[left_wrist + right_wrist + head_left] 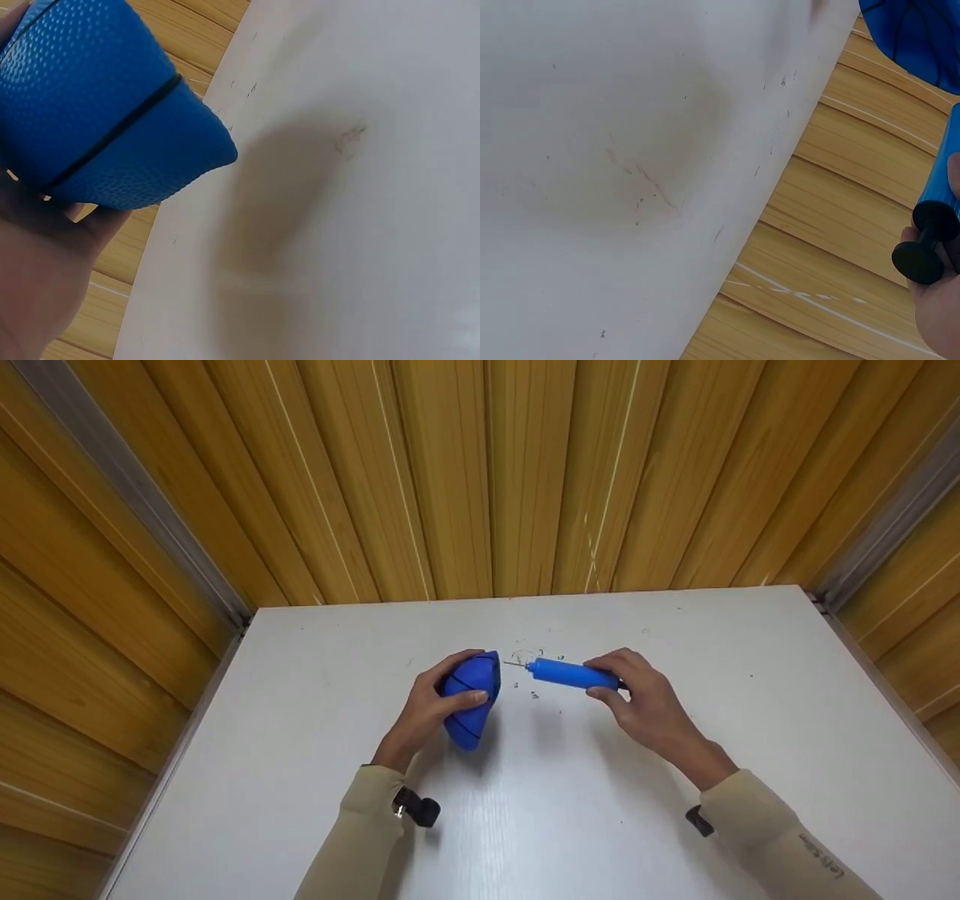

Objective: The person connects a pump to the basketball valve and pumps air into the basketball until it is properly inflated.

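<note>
My left hand [433, 701] grips a deflated blue ball [469, 701] with black lines, thumb across its near face. In the left wrist view the ball [97, 112] shows a pebbled skin and a folded, pointed edge. My right hand [637, 694] holds a blue hand pump [566, 673] between thumb and fingers. A thin needle [514, 664] juts from the pump's front and points left, its tip just short of the ball's right side. The right wrist view shows the pump's black handle [922, 251] close to the palm, and part of the ball beyond.
Both hands are above a white table [300, 780] with small dark marks [534, 694] on its top. Wood-patterned panels [517, 472] stand behind it and at both sides. A dark device [420, 808] is strapped at the left wrist, another [699, 820] at the right.
</note>
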